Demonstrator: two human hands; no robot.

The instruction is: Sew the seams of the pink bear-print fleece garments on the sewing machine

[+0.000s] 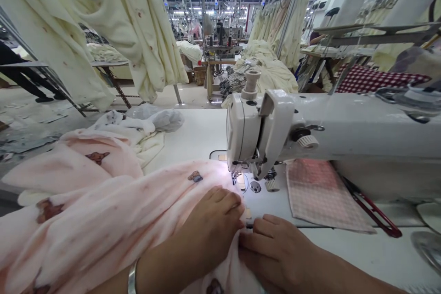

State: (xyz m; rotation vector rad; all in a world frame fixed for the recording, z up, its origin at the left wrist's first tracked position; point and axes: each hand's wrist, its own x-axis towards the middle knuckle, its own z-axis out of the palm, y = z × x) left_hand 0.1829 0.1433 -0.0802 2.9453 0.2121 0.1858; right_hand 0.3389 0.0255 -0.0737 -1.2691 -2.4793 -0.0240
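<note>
My left hand [210, 227] lies on top of a pink fleece fabric with bear prints [113, 220], fingers curled and pressing its edge just in front of the needle of the white sewing machine [275, 133]. My right hand [275, 248] sits beside it, fingers pinched on the same fabric edge. The two hands touch at the fingertips. The fabric spreads left over the table and bunches in folds.
A pink checked cloth [320, 193] lies under the machine arm, with a red-handled tool [375, 213] beside it. Cream fabric hangs overhead at left [113, 23]. More machines and cream piles fill the workshop behind. A person's legs [20, 78] show at far left.
</note>
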